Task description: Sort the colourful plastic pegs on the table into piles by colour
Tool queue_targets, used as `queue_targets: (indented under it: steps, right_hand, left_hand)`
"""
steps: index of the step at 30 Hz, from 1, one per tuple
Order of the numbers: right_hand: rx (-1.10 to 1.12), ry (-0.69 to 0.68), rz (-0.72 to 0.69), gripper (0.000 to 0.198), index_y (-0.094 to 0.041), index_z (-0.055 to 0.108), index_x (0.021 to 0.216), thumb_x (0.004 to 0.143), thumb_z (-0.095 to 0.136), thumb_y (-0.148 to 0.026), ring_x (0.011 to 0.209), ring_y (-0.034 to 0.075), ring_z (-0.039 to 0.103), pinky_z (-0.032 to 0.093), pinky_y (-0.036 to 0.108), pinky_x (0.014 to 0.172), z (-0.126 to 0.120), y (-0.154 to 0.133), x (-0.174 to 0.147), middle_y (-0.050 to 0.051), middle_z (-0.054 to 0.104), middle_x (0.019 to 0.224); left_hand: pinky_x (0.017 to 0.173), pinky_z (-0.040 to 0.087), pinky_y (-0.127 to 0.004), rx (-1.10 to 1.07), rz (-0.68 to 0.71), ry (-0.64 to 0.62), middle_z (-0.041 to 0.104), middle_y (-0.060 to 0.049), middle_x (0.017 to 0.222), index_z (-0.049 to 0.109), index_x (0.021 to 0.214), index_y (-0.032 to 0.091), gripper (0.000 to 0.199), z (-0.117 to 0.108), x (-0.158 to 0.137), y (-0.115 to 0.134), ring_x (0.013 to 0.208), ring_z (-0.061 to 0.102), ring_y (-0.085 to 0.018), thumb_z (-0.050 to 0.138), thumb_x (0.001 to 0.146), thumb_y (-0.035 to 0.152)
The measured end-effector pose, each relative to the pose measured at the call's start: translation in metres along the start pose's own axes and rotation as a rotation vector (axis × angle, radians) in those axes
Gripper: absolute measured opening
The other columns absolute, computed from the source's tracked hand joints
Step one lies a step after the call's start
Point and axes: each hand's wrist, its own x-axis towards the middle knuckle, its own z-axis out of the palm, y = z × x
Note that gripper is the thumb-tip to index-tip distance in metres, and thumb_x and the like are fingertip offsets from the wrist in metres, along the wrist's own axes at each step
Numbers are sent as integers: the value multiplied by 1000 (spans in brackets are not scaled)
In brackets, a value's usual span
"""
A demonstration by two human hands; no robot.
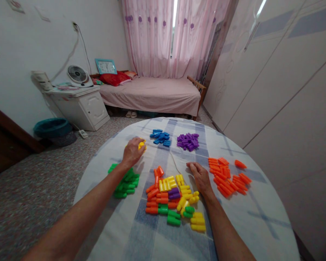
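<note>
My left hand [133, 152] reaches to the far left of the table, its fingers bent around a few yellow plastic bullet-shaped building blocks [142, 144], partly hidden by the hand. Below that forearm lies a pile of green blocks [127, 185]. My right hand [200, 177] rests on the cloth, fingers loosely apart, with nothing visible in them. It lies between a mixed group of yellow blocks [167, 184], orange-red blocks [153, 194], green blocks [174, 218] and purple blocks [174, 193] and a separate pile of orange blocks [224, 177].
Blue blocks [161, 137] and purple blocks [188, 141] form two piles toward the back of the round table [111, 235]. A pale string [175, 162] lies near the middle. Beyond stand a bed [157, 92], a white cabinet [89, 110], a bin [54, 132] and a wardrobe [288, 105].
</note>
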Motion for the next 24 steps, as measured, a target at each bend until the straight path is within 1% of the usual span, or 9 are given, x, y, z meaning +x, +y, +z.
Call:
queue_targets:
  steps: [2, 4, 6, 9, 11, 13, 16, 20, 24]
  right_hand:
    - [-6, 0, -3, 37, -17, 68, 86, 81, 48, -48, 86, 20, 61, 45, 31, 78, 0, -1, 0, 7, 69, 90]
    - [-11, -1, -10, 35, -17, 67, 86, 80, 48, -47, 85, 20, 61, 45, 31, 77, 0, -2, 0, 6, 68, 90]
    - [-16, -1, -21, 34, -17, 67, 86, 81, 49, -45, 85, 20, 61, 45, 31, 77, 1, -2, -1, 6, 68, 89]
    - [-29, 0, -36, 32, -18, 67, 86, 81, 48, -43, 84, 19, 61, 44, 30, 76, 1, -2, -1, 6, 68, 88]
    - [-37, 0, -36, 32, -18, 67, 87, 81, 48, -42, 83, 19, 61, 44, 30, 76, 1, -1, -1, 5, 68, 88]
    - [-42, 3, -38, 31, -18, 67, 86, 80, 48, -42, 82, 19, 61, 45, 30, 75, 1, -2, -1, 5, 68, 88]
    - [-43, 11, -42, 31, -18, 67, 86, 79, 48, -42, 81, 18, 60, 44, 29, 74, 1, -3, -1, 5, 68, 87]
    - [-35, 7, -34, 31, -18, 67, 86, 79, 48, -41, 81, 18, 60, 44, 29, 74, 1, -4, -2, 5, 68, 87]
    - [-37, 7, -26, 31, -18, 68, 87, 78, 49, -42, 82, 20, 60, 45, 31, 75, 0, -4, -1, 6, 69, 88]
  left_hand:
    - [97, 39, -36, -76, 213, -192, 64, -8, 104, 64, 96, 18, 23, 4, -23, 28, 104, 55, -21, 54, 78, 28]
    - [92, 43, -31, -127, 330, -373, 64, -7, 104, 65, 96, 19, 22, 10, -45, 54, 99, 57, -18, 55, 78, 28]
    - [89, 43, -31, -64, 406, -489, 65, -7, 102, 65, 98, 19, 26, 15, -62, 74, 99, 56, -20, 59, 75, 30]
    - [85, 43, -35, 86, 447, -601, 67, -8, 93, 65, 101, 18, 36, 23, -72, 89, 95, 56, -24, 63, 70, 37]
    - [84, 43, -36, 149, 425, -619, 67, -8, 91, 65, 103, 18, 39, 28, -72, 93, 93, 56, -25, 63, 69, 37]
    - [83, 43, -35, 182, 386, -609, 66, -8, 90, 65, 104, 19, 38, 32, -71, 94, 91, 56, -24, 63, 68, 32]
    - [78, 43, -32, 178, 328, -599, 65, -6, 86, 65, 99, 19, 33, 37, -71, 94, 85, 56, -22, 61, 66, 24]
    - [72, 43, -28, 26, 254, -592, 63, -4, 81, 63, 87, 19, 23, 34, -72, 94, 80, 55, -19, 59, 65, 19]
    - [71, 43, -26, -145, 137, -592, 63, -1, 81, 61, 80, 19, 15, 23, -67, 90, 77, 56, -16, 60, 65, 19]
